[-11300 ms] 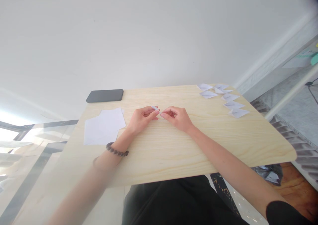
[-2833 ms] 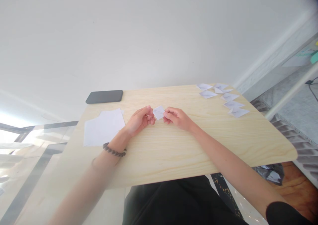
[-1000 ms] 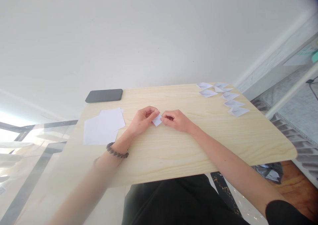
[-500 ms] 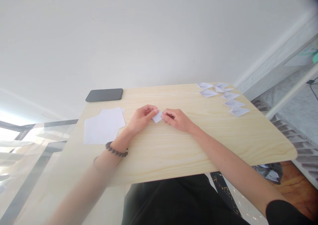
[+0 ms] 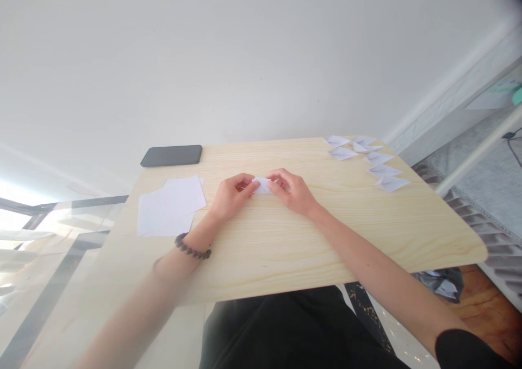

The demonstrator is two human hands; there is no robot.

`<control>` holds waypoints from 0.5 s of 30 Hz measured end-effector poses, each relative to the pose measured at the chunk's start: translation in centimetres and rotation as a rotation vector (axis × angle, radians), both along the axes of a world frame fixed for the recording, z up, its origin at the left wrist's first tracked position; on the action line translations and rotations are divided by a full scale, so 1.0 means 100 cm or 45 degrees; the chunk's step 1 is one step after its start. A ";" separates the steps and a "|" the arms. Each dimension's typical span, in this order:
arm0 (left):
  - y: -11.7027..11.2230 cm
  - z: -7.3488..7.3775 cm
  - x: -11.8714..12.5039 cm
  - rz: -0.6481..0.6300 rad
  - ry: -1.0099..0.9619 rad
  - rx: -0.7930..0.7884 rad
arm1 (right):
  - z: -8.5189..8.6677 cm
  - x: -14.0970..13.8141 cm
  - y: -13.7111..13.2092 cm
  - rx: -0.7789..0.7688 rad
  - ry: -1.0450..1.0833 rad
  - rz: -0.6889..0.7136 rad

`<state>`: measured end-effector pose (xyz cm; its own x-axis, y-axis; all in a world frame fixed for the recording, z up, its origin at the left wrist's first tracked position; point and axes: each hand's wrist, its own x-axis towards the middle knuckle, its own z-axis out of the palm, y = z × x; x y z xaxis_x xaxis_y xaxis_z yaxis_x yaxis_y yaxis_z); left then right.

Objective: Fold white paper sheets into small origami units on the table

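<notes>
A small folded piece of white paper (image 5: pixel 261 185) is held just above the pale wooden table (image 5: pixel 285 238), near its middle. My left hand (image 5: pixel 233 195), with a dark bead bracelet on the wrist, pinches the paper's left end. My right hand (image 5: pixel 292 190) pinches its right end, fingers curled over it. Most of the paper is hidden between the fingertips.
A loose stack of white paper sheets (image 5: pixel 169 206) lies left of my hands. A dark phone (image 5: pixel 172 155) rests at the table's far left edge. Several folded white paper pieces (image 5: pixel 369 161) lie at the far right corner. A white wall stands behind the table.
The paper piece was a flat small square held between both hands; now it is turned and pressed narrower, with my right fingers moved up over it.
</notes>
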<state>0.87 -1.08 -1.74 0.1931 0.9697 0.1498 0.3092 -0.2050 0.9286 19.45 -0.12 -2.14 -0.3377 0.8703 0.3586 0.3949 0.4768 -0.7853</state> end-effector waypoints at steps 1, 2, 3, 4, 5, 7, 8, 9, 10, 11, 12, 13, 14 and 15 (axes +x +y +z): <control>-0.001 0.000 0.000 -0.008 0.069 0.023 | 0.000 0.000 0.000 0.013 0.006 -0.014; -0.002 0.001 0.000 -0.015 0.123 0.039 | 0.000 0.001 0.001 0.022 0.003 -0.014; -0.003 0.001 0.000 -0.018 0.158 0.047 | 0.000 0.001 0.001 0.026 -0.007 -0.003; -0.004 0.001 0.000 -0.020 0.172 0.049 | 0.000 0.001 0.001 0.021 -0.015 0.013; -0.005 0.001 0.001 -0.023 0.164 0.044 | -0.001 0.002 0.001 0.012 -0.015 0.026; -0.005 0.000 0.002 -0.045 0.101 0.017 | -0.001 0.002 0.002 -0.014 0.012 0.024; -0.004 0.000 0.002 -0.065 0.062 -0.003 | -0.001 0.003 0.002 -0.028 0.033 0.017; -0.004 -0.001 0.002 -0.088 0.028 -0.021 | -0.001 0.003 0.002 -0.044 0.054 0.013; -0.003 -0.001 0.001 -0.109 0.000 -0.035 | -0.002 0.003 0.003 -0.062 0.073 0.014; -0.002 -0.002 0.000 -0.127 -0.020 -0.043 | -0.002 0.003 0.003 -0.082 0.089 0.024; 0.000 -0.003 0.000 -0.140 -0.035 -0.048 | -0.002 0.004 0.004 -0.103 0.103 0.040; 0.001 -0.003 -0.001 -0.147 -0.046 -0.054 | -0.002 0.004 0.004 -0.121 0.113 0.059; 0.001 -0.004 -0.002 -0.148 -0.054 -0.063 | -0.002 0.004 0.004 -0.131 0.119 0.075; 0.002 -0.004 -0.002 -0.146 -0.067 -0.076 | -0.002 0.004 0.004 -0.130 0.117 0.085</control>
